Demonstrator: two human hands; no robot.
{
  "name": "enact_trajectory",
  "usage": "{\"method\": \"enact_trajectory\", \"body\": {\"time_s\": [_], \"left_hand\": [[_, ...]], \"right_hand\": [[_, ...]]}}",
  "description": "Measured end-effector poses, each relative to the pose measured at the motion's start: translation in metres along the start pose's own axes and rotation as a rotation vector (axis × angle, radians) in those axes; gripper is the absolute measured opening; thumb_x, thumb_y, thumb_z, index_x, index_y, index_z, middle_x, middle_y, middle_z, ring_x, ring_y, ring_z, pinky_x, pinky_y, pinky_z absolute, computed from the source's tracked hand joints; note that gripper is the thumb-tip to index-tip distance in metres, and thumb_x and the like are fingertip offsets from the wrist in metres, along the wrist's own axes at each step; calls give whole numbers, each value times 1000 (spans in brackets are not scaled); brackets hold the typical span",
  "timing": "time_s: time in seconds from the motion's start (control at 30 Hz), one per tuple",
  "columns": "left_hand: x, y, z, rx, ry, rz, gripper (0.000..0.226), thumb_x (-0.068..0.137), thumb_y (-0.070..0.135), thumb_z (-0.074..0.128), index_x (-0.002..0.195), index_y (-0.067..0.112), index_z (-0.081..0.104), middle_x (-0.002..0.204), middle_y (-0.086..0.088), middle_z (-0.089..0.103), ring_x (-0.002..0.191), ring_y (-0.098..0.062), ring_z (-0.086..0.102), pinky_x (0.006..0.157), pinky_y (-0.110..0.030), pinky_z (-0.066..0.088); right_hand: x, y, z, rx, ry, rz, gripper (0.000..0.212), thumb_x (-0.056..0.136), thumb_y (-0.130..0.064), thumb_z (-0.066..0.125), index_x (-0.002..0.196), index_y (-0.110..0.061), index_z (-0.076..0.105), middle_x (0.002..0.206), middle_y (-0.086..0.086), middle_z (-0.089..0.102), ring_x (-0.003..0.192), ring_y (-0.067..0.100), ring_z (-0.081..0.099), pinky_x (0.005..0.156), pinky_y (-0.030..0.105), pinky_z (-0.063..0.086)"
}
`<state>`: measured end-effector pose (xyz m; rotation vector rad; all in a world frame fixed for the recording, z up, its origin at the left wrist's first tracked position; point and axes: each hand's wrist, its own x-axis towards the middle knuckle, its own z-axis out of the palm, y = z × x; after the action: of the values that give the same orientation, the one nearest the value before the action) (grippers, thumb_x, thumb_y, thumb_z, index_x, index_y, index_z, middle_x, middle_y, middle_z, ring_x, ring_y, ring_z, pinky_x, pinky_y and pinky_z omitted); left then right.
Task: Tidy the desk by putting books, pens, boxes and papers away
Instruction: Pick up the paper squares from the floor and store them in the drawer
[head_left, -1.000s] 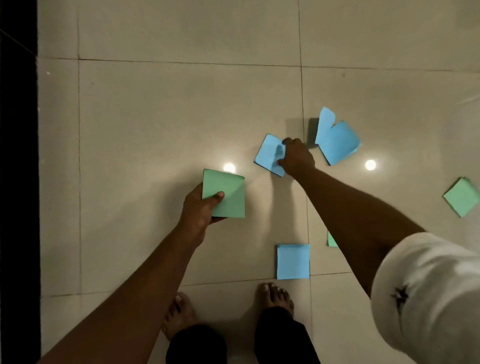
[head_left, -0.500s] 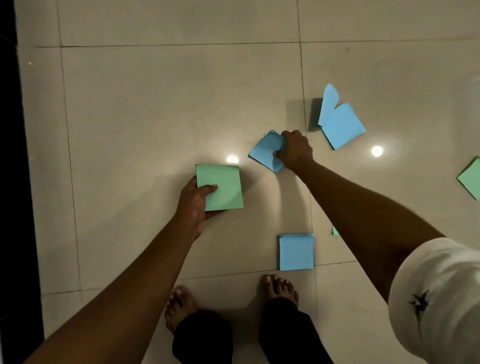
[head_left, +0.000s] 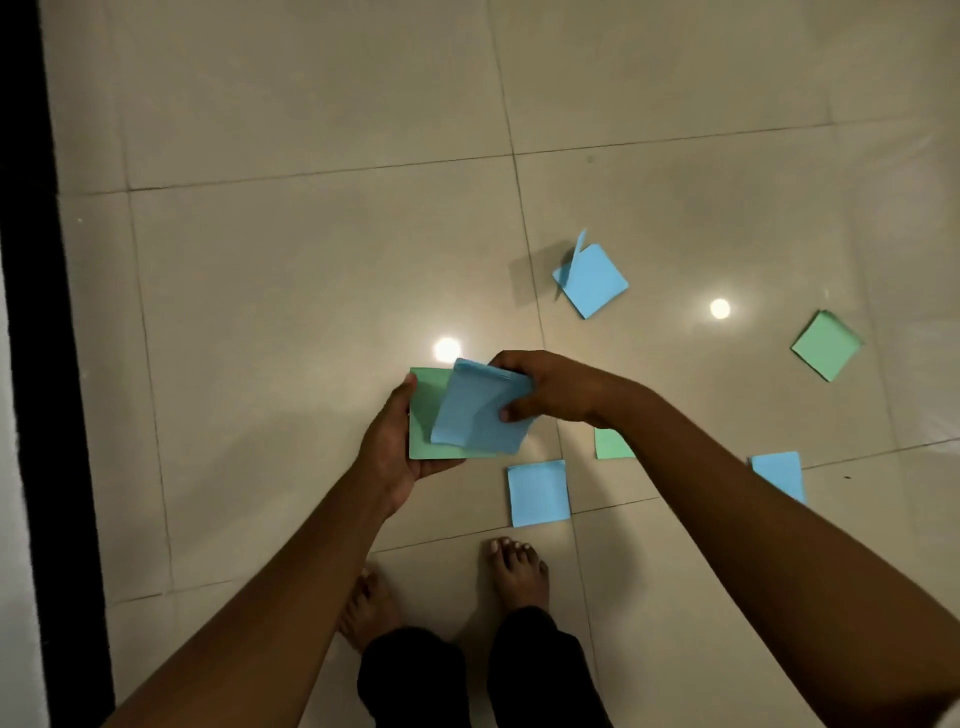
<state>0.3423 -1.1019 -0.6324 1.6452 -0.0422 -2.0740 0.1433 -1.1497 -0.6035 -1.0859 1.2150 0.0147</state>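
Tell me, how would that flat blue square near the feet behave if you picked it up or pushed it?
Probably floppy and very light: the similar blue sheet pinched in the right hand curves. The blue square lies flat on the glossy floor, so a push would likely slide it, and lifting an edge may be fiddly.

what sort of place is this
Probably an indoor room, perhaps a home: a glossy tiled floor with round light reflections, bare feet on it, and coloured paper squares scattered around.
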Motion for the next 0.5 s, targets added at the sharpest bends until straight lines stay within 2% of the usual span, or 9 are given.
{"method": "enact_trajectory", "body": {"time_s": [0.07,0.1,0.17,0.27,0.33,0.4,0.47,0.5], "left_hand": [[1,0,10,52,-91,12,59,80,67,47,115,22,62,105,-9,71,94,-28,67,70,-42,58],[3,-1,15,103,-105,38,58,77,67,54,115,23,62,106,-9,71,94,-27,68,68,-41,58],[8,-6,23,218,-74,126,41,79,47,68,113,25,61,108,-9,68,93,-26,67,66,-39,58],[26,-11,30,217,30,208,25,86,17,66,109,22,61,105,-10,67,94,-27,65,63,-35,56],[39,-11,33,138,67,215,24,87,11,63,109,20,61,101,-7,67,91,-25,64,63,-35,56],[54,-10,34,110,77,223,26,88,10,62,112,19,60,102,-5,65,92,-23,63,65,-36,56],[75,-8,34,116,78,236,27,89,10,61,115,19,59,103,-5,65,93,-23,63,66,-36,55],[87,-7,33,123,83,246,27,89,10,60,115,19,59,103,-4,64,93,-22,62,64,-35,55]], "right_hand": [[6,2,1,-143,36,-21,41,79,-2,68,116,-9,52,111,10,56,97,21,54,83,36,50],[9,3,1,-210,69,-53,44,79,-3,69,118,-8,51,114,12,56,100,23,53,84,37,48],[19,10,1,-297,135,-118,49,76,-4,70,121,-8,50,116,14,53,102,25,50,83,34,44],[32,19,-7,-293,196,-180,55,74,-8,73,123,-13,51,110,4,47,99,16,44,85,28,38],[50,26,-21,-267,352,-220,50,76,-13,72,122,-17,54,114,-2,50,101,12,42,95,31,37],[74,29,-39,-319,574,-194,40,82,-19,65,121,-20,55,121,1,54,109,19,46,97,39,39],[108,32,-65,-682,654,-122,39,88,-23,54,127,-20,50,131,3,50,126,22,40,103,42,32],[127,32,-79,-931,601,-113,40,91,-24,50,131,-18,47,138,3,46,134,22,33,110,45,22]]}}
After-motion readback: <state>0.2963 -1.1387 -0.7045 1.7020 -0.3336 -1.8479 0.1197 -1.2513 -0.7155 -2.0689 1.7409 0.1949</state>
